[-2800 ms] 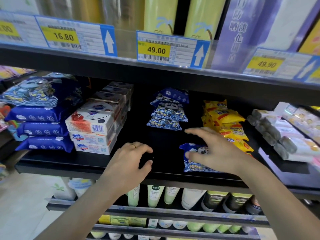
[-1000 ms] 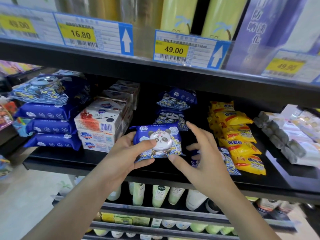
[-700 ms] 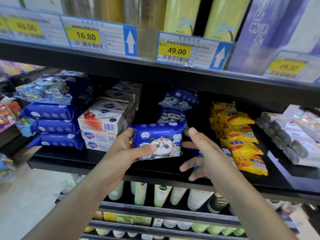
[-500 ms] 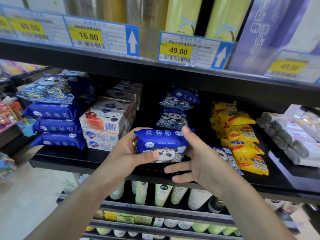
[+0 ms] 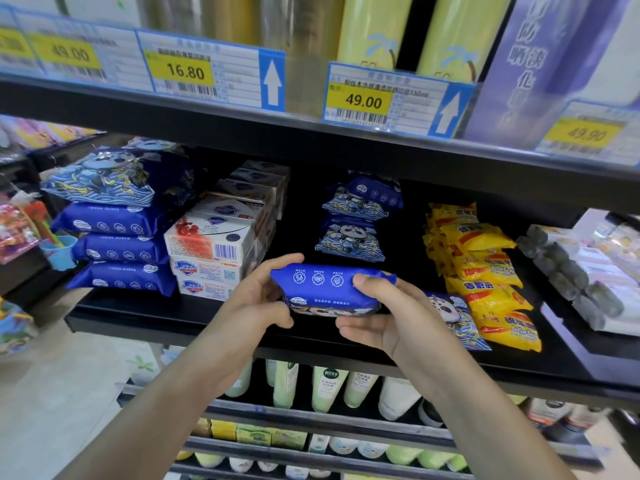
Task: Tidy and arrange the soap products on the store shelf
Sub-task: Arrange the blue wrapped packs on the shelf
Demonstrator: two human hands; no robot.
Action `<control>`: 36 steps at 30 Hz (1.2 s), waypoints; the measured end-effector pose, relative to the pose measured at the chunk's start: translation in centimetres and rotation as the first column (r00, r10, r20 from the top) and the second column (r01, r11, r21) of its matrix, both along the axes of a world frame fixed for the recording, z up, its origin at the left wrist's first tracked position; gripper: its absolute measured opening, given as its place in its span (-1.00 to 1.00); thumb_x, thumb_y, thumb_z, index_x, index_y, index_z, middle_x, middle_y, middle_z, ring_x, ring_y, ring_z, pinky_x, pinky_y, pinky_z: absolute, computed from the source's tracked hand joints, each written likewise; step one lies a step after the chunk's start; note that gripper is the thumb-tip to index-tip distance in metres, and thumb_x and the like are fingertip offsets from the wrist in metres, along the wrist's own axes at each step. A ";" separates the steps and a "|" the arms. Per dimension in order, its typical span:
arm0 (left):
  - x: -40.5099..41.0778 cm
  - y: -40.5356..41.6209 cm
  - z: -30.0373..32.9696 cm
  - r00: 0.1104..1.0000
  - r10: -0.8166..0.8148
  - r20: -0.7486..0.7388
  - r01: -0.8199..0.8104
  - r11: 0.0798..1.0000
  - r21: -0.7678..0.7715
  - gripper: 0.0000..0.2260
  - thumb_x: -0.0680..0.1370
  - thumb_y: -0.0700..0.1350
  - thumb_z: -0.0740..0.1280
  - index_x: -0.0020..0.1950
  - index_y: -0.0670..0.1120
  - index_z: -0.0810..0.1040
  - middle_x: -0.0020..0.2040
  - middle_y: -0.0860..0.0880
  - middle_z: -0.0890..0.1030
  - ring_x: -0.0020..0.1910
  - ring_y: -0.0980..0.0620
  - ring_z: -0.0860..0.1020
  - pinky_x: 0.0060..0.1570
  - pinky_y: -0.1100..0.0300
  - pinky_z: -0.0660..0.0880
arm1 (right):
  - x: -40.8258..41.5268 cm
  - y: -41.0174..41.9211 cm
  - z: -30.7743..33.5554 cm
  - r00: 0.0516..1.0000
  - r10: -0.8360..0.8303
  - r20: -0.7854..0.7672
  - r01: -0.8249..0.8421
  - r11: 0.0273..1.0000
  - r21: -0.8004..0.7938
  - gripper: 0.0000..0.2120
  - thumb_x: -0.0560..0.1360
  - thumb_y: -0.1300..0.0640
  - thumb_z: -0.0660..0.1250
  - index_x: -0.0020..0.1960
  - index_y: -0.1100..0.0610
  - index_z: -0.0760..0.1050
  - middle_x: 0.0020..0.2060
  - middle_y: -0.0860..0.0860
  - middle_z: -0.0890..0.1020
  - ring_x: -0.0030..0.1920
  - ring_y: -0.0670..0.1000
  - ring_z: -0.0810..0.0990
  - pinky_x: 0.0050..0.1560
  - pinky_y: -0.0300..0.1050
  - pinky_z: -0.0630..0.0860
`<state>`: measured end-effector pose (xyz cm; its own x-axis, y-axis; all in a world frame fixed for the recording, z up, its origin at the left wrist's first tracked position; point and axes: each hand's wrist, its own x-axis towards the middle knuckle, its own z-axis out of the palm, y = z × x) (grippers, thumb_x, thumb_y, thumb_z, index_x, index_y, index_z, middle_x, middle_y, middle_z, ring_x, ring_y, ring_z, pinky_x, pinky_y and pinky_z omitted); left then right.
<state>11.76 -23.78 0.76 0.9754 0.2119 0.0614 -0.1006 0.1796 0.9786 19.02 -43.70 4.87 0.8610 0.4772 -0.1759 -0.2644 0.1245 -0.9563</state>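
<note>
Both hands, the left hand (image 5: 258, 306) and the right hand (image 5: 388, 323), have fingers clamped on one blue soap pack (image 5: 329, 289), held above the shelf (image 5: 173, 315) front edge.

Left hand (image 5: 258, 306) and right hand (image 5: 384, 323) grip a blue soap pack (image 5: 329, 289) above the black shelf (image 5: 138, 315).

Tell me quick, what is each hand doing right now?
Left hand: closed round the left end of the blue panda soap pack.
Right hand: closed on the same pack's right end, thumb on top.
</note>
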 end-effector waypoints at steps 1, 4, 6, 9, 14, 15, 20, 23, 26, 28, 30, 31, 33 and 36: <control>0.1 0.0 0.0 0.999 0.016 -0.028 -0.018 0.997 -0.078 -0.30 0.26 -0.32 0.27 0.37 0.10 0.59 0.21 -0.04 0.70 0.26 0.09 0.61 0.31 0.11 0.48 | 0.0 -0.1 -0.1 1.000 0.000 0.018 0.000 1.000 0.003 -0.80 0.37 0.04 0.59 -0.02 0.00 0.71 -0.03 0.13 0.77 -0.05 0.25 0.76 -0.10 -0.01 0.71; 0.3 -0.2 0.4 0.990 0.054 -0.132 -0.090 0.956 -0.280 -0.40 0.32 -0.31 0.24 0.35 -0.01 0.58 0.19 -0.05 0.73 0.30 -0.06 0.62 0.21 0.04 0.54 | 0.1 -0.5 -0.3 0.997 0.003 0.074 -0.004 1.000 0.010 -0.77 0.37 0.03 0.49 0.03 -0.03 0.72 0.03 0.14 0.75 -0.01 0.22 0.75 -0.06 -0.05 0.69; 0.4 -0.4 1.0 0.972 0.106 -0.211 -0.169 0.935 -0.311 -0.63 0.55 -0.24 0.23 0.33 -0.06 0.59 0.18 -0.10 0.73 0.23 -0.12 0.66 0.09 0.00 0.61 | 0.1 -0.8 -0.5 0.992 0.005 0.124 -0.007 1.000 0.016 -0.69 0.38 0.06 0.48 0.12 0.00 0.70 0.11 0.14 0.72 0.06 0.16 0.74 -0.03 -0.04 0.68; 0.4 -0.6 2.1 0.942 0.087 -0.324 -0.187 0.938 -0.293 -0.67 0.67 0.05 0.23 0.34 -0.07 0.58 0.20 -0.16 0.70 0.13 -0.15 0.70 -0.07 -0.05 0.68 | -0.2 -1.1 -0.8 0.974 0.021 0.224 -0.020 1.000 -0.008 -0.65 0.37 0.10 0.46 0.16 -0.03 0.67 0.19 0.10 0.65 0.13 0.06 0.72 0.04 0.00 0.68; 0.1 -0.4 3.5 0.889 -0.097 -0.448 -0.006 0.975 -0.223 -0.47 0.56 0.35 0.25 0.35 0.02 0.56 0.15 -0.06 0.73 -0.07 0.01 0.73 -0.29 0.10 0.63 | -0.8 -1.6 -1.2 0.900 0.082 0.427 -0.040 0.994 -0.106 -0.59 0.37 0.12 0.48 0.19 -0.13 0.63 0.21 0.03 0.60 0.12 0.06 0.67 0.07 -0.04 0.66; 0.0 -0.4 3.6 0.879 -0.123 -0.461 0.024 0.976 -0.216 -0.45 0.54 0.36 0.27 0.35 0.01 0.58 0.13 -0.06 0.74 -0.09 0.02 0.71 -0.31 0.13 0.62 | -0.8 -1.6 -1.4 0.887 0.091 0.453 -0.052 0.994 -0.098 -0.58 0.37 0.16 0.47 0.21 -0.11 0.62 0.22 0.03 0.57 0.14 0.05 0.65 0.05 -0.06 0.65; -0.2 -1.0 3.5 0.884 -0.183 -0.430 0.084 0.967 -0.239 -0.56 0.39 0.14 0.54 0.20 -0.04 0.72 0.09 -0.08 0.75 -0.12 0.03 0.72 -0.40 0.19 0.60 | -1.0 -1.6 -2.2 0.785 0.156 0.599 -0.099 0.987 -0.127 -0.51 0.38 0.31 0.43 0.23 -0.06 0.55 0.33 -0.09 0.45 0.33 -0.01 0.52 0.07 -0.08 0.60; -0.1 -1.3 3.2 0.908 -0.144 -0.394 0.065 0.976 -0.207 -0.52 0.33 0.02 0.57 0.21 -0.12 0.71 0.04 -0.11 0.75 -0.21 0.08 0.70 -0.36 0.20 0.62 | -1.0 -1.9 -2.4 0.747 0.198 0.635 -0.099 0.977 -0.188 -0.48 0.40 0.29 0.43 0.27 -0.13 0.51 0.44 -0.22 0.37 0.43 -0.06 0.45 0.15 -0.03 0.63; -0.1 -1.5 3.0 0.931 -0.107 -0.348 0.039 0.980 -0.195 -0.48 0.30 -0.01 0.58 0.24 -0.12 0.69 0.09 -0.14 0.75 -0.14 0.04 0.72 -0.32 0.20 0.63 | -1.0 -2.3 -2.3 0.673 0.248 0.697 -0.082 0.961 -0.263 -0.31 0.43 0.31 0.42 0.43 -0.24 0.42 0.56 -0.30 0.21 0.51 -0.14 0.35 0.20 -0.12 0.61; -0.2 -1.7 3.0 0.946 -0.095 -0.309 0.033 0.979 -0.203 -0.52 0.31 -0.03 0.60 0.21 -0.08 0.70 0.10 -0.14 0.75 -0.06 0.00 0.75 -0.28 0.20 0.64 | -1.0 -2.5 -2.2 0.633 0.252 0.732 -0.041 0.955 -0.293 -0.21 0.46 0.32 0.41 0.50 -0.32 0.35 0.59 -0.32 0.14 0.54 -0.16 0.30 0.18 -0.18 0.60; -0.3 -1.9 3.1 0.959 -0.088 -0.271 0.034 0.980 -0.197 -0.63 0.34 -0.07 0.65 0.13 -0.02 0.73 0.12 -0.12 0.75 0.01 -0.04 0.75 -0.25 0.21 0.65 | -1.1 -2.6 -2.2 0.620 0.227 0.751 0.003 0.956 -0.292 -0.19 0.47 0.26 0.40 0.53 -0.37 0.26 0.60 -0.33 0.08 0.55 -0.14 0.30 0.17 -0.20 0.60; -0.3 -1.9 3.1 0.964 -0.085 -0.251 0.037 0.981 -0.189 -0.69 0.37 -0.08 0.64 0.08 0.02 0.74 0.12 -0.11 0.75 0.03 -0.05 0.75 -0.24 0.21 0.66 | -1.1 -2.7 -2.2 0.625 0.217 0.750 0.015 0.957 -0.289 -0.18 0.48 0.20 0.41 0.55 -0.40 0.21 0.60 -0.34 0.06 0.55 -0.11 0.31 0.18 -0.20 0.59; -0.4 -2.0 3.2 0.975 -0.073 -0.209 0.036 0.984 -0.175 -0.71 0.41 -0.08 0.61 0.11 0.06 0.72 0.13 -0.07 0.75 0.07 -0.05 0.74 -0.20 0.20 0.67 | -1.3 -2.8 -2.1 0.650 0.206 0.731 0.032 0.954 -0.298 -0.18 0.49 0.05 0.45 0.56 -0.43 0.12 0.59 -0.35 0.05 0.52 -0.03 0.37 0.24 -0.09 0.59; -0.7 -1.9 3.4 0.986 -0.071 -0.151 0.051 0.990 -0.133 -0.61 0.43 -0.07 0.57 0.24 0.08 0.63 0.19 -0.02 0.73 0.13 -0.04 0.72 -0.11 0.17 0.67 | -1.7 -2.9 -1.5 0.730 0.148 0.667 0.082 0.950 -0.301 -0.24 0.43 -0.33 0.41 0.51 -0.51 0.11 0.48 -0.41 0.22 0.24 -0.08 0.60 0.08 -0.01 0.66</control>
